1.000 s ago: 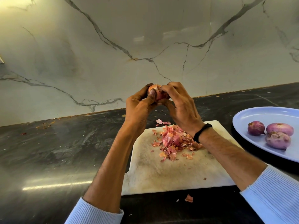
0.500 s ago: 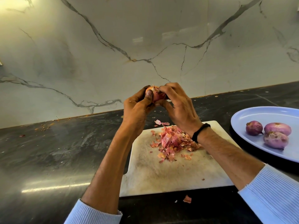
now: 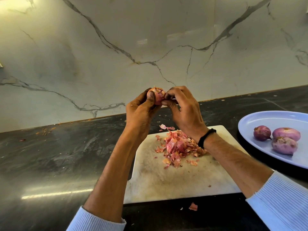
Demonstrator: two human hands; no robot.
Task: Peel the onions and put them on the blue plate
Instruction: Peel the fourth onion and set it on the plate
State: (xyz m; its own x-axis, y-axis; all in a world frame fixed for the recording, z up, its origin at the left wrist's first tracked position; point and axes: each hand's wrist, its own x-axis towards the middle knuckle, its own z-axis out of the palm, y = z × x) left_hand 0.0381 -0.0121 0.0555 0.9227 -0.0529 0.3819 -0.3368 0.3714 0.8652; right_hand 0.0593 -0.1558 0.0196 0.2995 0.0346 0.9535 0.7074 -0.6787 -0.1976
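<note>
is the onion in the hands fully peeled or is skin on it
Partly skinned: papery orange-pink patches show on the onion, which the left hand grips while the right hand pinches at its side.

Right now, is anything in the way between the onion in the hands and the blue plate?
Nothing visible is. The left hand and right hand hold the onion in the air; the plate lies to the right, with bare room beside three onions.

Glossy veined marble wall (image 3: 116,39); dark polished counter (image 3: 50,155) (scuffed); papery onion skins (image 3: 176,147).
</note>
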